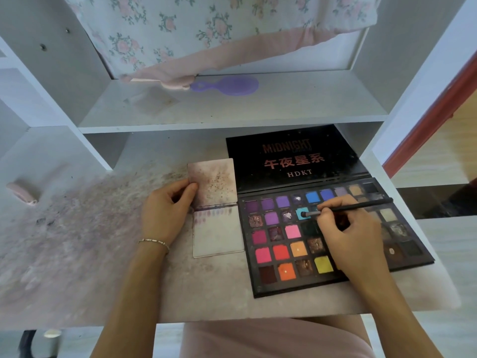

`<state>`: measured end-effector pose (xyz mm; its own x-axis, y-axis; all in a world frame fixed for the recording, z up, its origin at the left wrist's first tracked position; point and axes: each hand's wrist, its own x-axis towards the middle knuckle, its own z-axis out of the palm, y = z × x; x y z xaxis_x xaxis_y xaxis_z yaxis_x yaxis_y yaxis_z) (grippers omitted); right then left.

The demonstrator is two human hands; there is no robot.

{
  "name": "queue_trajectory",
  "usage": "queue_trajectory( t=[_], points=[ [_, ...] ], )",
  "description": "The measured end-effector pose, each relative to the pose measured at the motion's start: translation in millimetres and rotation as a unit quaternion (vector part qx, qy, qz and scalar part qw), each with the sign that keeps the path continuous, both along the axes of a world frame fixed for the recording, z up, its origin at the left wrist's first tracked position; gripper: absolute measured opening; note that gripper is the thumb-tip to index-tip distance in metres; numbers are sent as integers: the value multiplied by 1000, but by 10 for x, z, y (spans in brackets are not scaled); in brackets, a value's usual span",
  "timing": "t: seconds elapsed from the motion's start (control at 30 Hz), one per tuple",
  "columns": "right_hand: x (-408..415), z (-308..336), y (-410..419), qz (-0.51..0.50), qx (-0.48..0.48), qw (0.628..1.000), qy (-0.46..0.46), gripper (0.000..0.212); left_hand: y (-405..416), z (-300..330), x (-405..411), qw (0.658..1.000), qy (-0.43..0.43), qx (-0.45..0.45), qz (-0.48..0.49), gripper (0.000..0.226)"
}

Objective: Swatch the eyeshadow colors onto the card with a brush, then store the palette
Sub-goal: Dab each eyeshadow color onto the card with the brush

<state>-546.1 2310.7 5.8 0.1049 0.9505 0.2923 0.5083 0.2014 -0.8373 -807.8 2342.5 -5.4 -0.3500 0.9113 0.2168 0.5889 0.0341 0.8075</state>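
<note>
Two hands are working: my right hand [346, 228] is pinching the brush [348, 208], its tip dipping into a turquoise pan of the open palette [278, 285] lying on the surface [77, 241]. My left hand [167, 205] is gripping the card [219, 236] just beside it. Overloading the bristles risks scattering powder across neighbouring pans and the earlier purple swatches.

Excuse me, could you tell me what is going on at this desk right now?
A person is swatching eyeshadow. The right hand grips a thin black brush, its tip in a turquoise pan of the open black palette. The left hand holds the folded white card, which already carries a row of purple strokes.
</note>
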Motion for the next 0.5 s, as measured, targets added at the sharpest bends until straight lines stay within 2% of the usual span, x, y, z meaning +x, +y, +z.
queue_trajectory(
  t=[0.4, 0.5],
  points=[
    [3, 14, -7, 3, -2, 1000, 25, 29, -7, 2, -4, 1000, -6, 8, -8, 15],
    [-1, 15, -3, 13, -9, 1000, 8, 29, 0, 0, -6, 1000, -6, 9, -14, 14]
  ],
)
